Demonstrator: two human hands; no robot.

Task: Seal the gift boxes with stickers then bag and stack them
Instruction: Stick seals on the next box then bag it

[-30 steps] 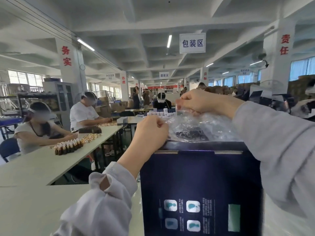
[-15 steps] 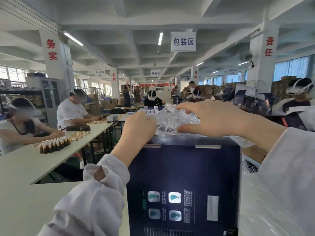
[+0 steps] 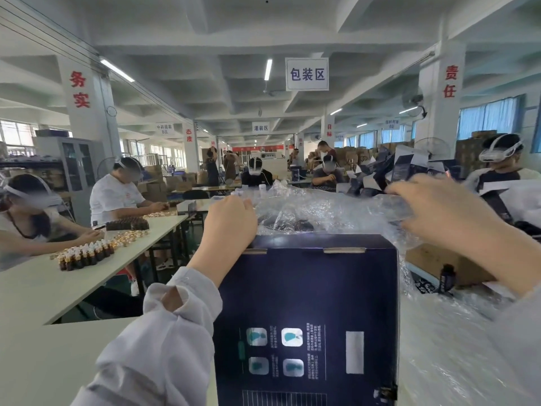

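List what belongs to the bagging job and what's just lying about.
Job: box, bag, left hand and right hand, both gripping the bag.
Lying about: bottles at left, carton at right, hanging sign.

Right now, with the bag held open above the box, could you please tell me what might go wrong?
The thin bag, pulled between the left hand and right hand, may snag or tear on the top corners of the box. The box stands on end and both hands seem busy with the bag, so it could tip.
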